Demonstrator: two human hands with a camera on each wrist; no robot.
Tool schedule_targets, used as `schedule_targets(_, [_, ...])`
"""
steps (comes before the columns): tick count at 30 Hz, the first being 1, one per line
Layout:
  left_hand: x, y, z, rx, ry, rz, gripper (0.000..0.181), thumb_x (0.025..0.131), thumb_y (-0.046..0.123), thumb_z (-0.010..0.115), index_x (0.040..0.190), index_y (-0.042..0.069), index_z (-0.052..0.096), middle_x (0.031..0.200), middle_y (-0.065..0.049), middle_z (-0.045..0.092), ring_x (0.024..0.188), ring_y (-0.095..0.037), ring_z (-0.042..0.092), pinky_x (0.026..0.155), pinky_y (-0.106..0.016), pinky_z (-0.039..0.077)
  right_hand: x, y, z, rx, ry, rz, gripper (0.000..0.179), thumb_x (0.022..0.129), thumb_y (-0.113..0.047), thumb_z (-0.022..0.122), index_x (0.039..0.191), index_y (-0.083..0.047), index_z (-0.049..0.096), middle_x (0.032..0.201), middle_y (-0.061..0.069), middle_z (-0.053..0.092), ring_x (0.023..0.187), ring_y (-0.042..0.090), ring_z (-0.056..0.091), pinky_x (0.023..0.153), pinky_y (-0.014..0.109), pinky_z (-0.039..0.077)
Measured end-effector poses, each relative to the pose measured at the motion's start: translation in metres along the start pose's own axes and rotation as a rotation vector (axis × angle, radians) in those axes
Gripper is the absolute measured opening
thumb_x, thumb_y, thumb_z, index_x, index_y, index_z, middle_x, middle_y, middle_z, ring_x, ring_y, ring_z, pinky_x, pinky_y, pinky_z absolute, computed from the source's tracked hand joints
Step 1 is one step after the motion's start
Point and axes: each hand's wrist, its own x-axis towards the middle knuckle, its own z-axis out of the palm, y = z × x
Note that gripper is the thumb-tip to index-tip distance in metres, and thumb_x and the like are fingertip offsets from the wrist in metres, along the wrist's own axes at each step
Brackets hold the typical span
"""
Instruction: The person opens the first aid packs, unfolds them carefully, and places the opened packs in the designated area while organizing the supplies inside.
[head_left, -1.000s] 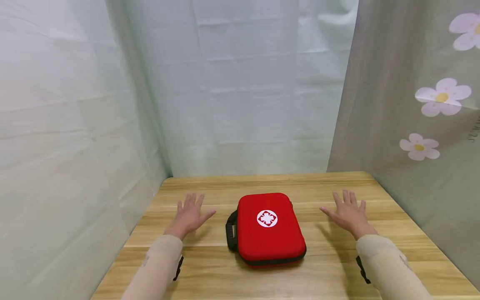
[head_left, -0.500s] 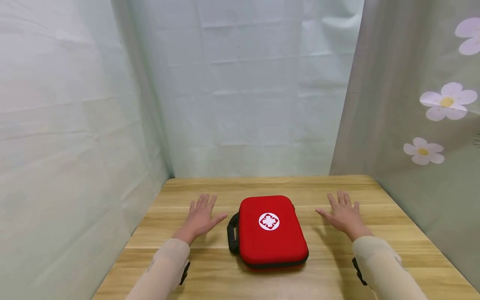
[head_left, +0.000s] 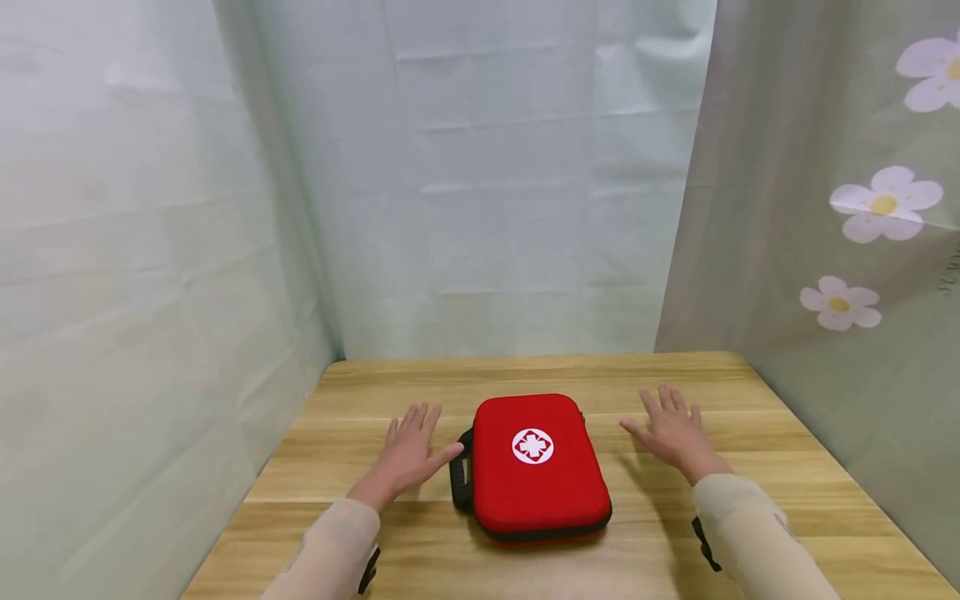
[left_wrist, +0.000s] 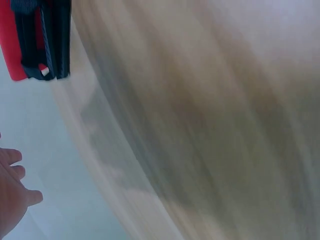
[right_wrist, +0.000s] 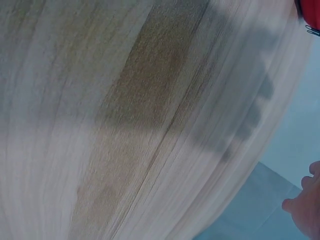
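Note:
A red first-aid case [head_left: 540, 492] with a white round emblem on its lid lies closed on the wooden table. Its black handle [head_left: 460, 487] points left. My left hand [head_left: 408, 457] is spread just left of the handle, and its thumb tip overlaps the handle's top end in the head view. To the right of the case, my right hand [head_left: 675, 436] hovers with fingers straight and spread, apart from it. Both hands hold nothing. The left wrist view shows the black handle [left_wrist: 42, 40] at its upper left and part of the left hand [left_wrist: 12, 195] at the edge.
The wooden table [head_left: 637, 567] has its far edge against a pale hanging curtain [head_left: 495, 208]. More curtain encloses the left side, and a flower-printed one [head_left: 847, 383] hangs along the right. Hand shadows fall on the tabletop.
My left hand has moved right, closer to the case's handle. The right hand has shifted left toward the case. The case stays where it lay; the head view has shifted slightly.

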Motion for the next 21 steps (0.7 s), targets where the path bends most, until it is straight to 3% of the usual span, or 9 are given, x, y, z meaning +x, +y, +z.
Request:
schedule_targets(13, [-0.012,0.023,0.016,-0.009,-0.047,0.017,0.099,0.085,0.07,0.058,0.154,0.004,0.032,0.157,-0.022,0.03,0.146,-0.041,0.018,0.114,-0.065,0.013,0.006,0.0,0.006,0.013,-0.006,-0.036,0.081,0.1,-0.056,0.047,0.151,0.005,0.032,0.154,0.037,0.018,0.142,0.054,0.012,0.107,0.075,0.009])
schedule_targets(21, [-0.021,0.036,0.025,-0.079,-0.098,0.009,0.1,0.087,0.07,0.056,0.154,0.001,0.03,0.158,-0.02,0.029,0.146,-0.039,0.019,0.114,-0.063,0.015,0.01,-0.007,0.015,0.04,-0.003,-0.049,0.079,0.101,-0.054,0.047,0.151,0.005,0.032,0.154,0.037,0.021,0.141,0.055,0.017,0.107,0.074,0.013])
